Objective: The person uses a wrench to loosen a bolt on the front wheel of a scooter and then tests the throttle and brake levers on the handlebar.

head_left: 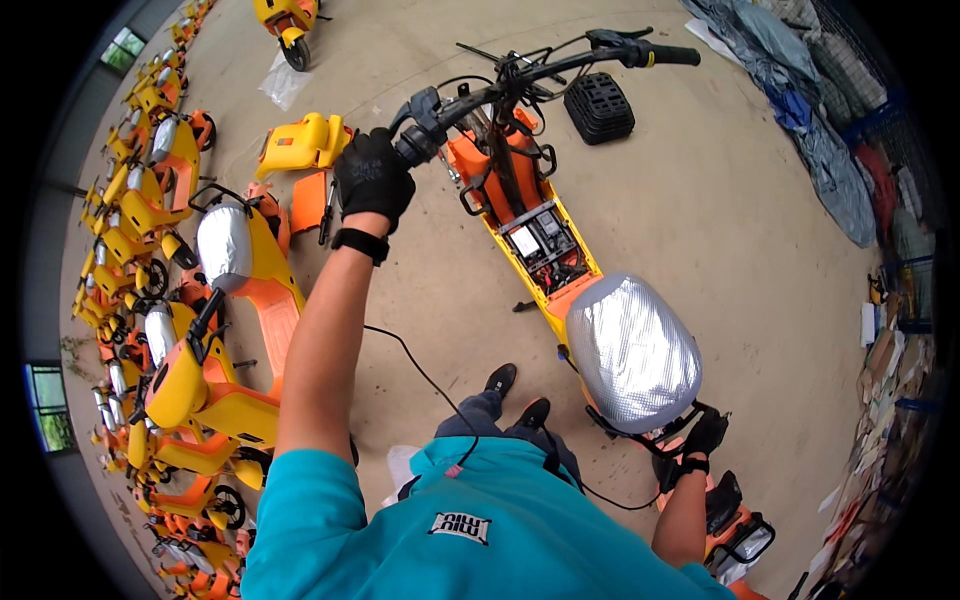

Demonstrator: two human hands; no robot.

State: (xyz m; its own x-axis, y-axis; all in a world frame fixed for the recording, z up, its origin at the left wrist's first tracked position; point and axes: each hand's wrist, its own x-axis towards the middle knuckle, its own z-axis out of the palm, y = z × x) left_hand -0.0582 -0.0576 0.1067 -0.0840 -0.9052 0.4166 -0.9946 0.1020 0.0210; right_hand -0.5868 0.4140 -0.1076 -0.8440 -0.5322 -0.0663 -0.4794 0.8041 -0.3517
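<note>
An electric scooter with yellow side rails (513, 268) and orange panels stands in front of me, its front cover off. My left hand (373, 180), in a black glove, is closed around the left end of its handlebar (545, 73). The bare right grip (675, 55) sticks out at the far side. In the open footboard, a bay (548, 245) shows wiring and small boxes. Silver reflective foil covers the seat (636, 350). Behind the seat, my gloved right hand (706, 436) is curled at the black rear rack (655, 436), its fingers partly hidden.
Rows of yellow and orange scooters (130, 235) fill the left side, one (255, 270) close by. A yellow cover (305, 142) and orange panel (309, 203) lie on the floor. A black basket (599, 108) stands beyond the handlebar. Cardboard (880, 355) and grey sheeting (825, 160) line the right.
</note>
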